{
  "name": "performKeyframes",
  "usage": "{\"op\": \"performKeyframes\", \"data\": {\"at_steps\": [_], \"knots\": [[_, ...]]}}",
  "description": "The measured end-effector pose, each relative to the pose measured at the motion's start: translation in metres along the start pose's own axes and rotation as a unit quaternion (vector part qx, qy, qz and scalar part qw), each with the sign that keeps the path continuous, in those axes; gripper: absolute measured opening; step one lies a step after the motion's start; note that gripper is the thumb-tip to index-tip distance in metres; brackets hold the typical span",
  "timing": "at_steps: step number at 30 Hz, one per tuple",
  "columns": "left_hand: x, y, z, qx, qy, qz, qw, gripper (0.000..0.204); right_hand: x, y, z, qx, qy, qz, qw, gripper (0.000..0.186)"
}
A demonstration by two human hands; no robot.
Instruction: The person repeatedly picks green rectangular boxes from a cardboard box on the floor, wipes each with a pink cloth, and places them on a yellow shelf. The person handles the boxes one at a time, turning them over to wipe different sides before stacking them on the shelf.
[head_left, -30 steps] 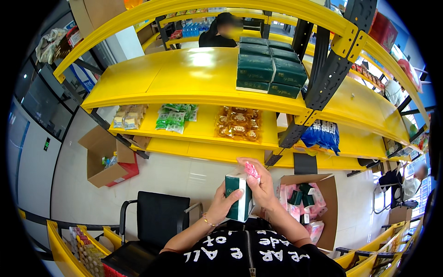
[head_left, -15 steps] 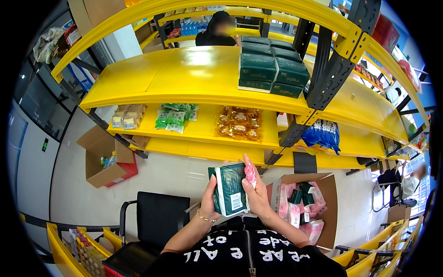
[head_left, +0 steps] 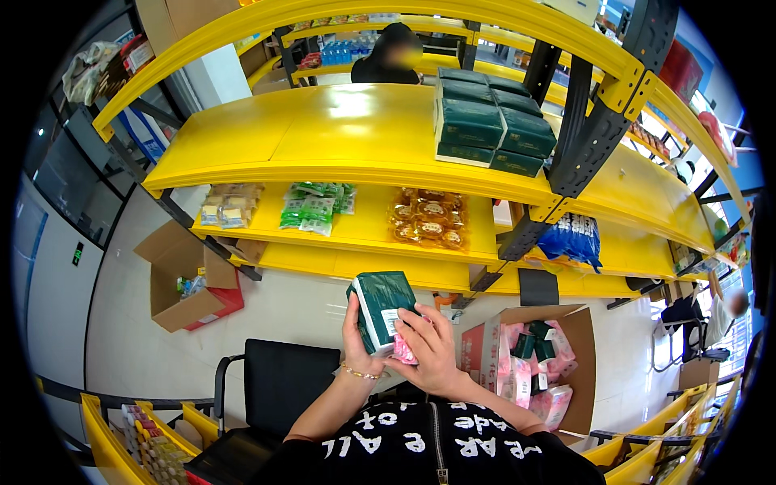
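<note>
My left hand [head_left: 356, 339] is closed around the left side of a dark green, plastic-wrapped pack [head_left: 377, 297] with a white band and label, probably paper tissue. My right hand [head_left: 430, 354] presses curled fingers on the pack's right face and holds a crumpled pink plastic piece [head_left: 403, 349] against it. Similar green packs [head_left: 465, 121] are stacked on the upper yellow shelf [head_left: 275, 133] ahead. Below my right hand's side, an open cardboard box [head_left: 580, 364] holds pink packs and green packs.
Bagged snacks [head_left: 314, 206] sit on the lower shelf. A black chair [head_left: 287, 368] is at lower left, another open carton [head_left: 182, 299] on the floor left. A dark-clothed person [head_left: 376, 69] is behind the shelving; another [head_left: 719, 315] is at far right.
The green pack has turned and shifted left and upward. My right hand and the pink piece have moved down and left, its fingers now across the pack's face.
</note>
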State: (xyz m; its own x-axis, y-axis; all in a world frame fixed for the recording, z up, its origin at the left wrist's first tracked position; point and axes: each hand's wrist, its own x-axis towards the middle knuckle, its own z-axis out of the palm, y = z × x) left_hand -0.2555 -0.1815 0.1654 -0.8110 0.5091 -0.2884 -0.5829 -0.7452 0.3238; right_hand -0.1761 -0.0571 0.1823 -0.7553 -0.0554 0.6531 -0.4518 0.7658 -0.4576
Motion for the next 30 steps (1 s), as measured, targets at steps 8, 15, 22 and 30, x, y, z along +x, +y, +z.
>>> {"op": "performKeyframes", "data": {"at_steps": [8, 15, 22, 30], "knots": [[-0.001, 0.031, 0.000, 0.052, -0.010, 0.055, 0.997, 0.057, 0.020, 0.009, 0.028, 0.023, 0.086, -0.011, 0.996, 0.055], [-0.001, 0.052, -0.022, 0.247, -0.045, 0.172, 0.953, 0.023, 0.025, 0.015, 0.034, 0.400, 0.157, 0.306, 0.850, 0.039], [-0.007, 0.065, -0.017, 0.291, -0.095, 0.225, 0.925, 0.035, 0.023, 0.031, 0.043, 0.464, 0.167, 0.335, 0.803, 0.037], [-0.006, 0.069, -0.017, 0.263, -0.055, 0.224, 0.937, 0.043, 0.030, 0.014, 0.031, 0.337, 0.135, 0.264, 0.894, 0.046]]}}
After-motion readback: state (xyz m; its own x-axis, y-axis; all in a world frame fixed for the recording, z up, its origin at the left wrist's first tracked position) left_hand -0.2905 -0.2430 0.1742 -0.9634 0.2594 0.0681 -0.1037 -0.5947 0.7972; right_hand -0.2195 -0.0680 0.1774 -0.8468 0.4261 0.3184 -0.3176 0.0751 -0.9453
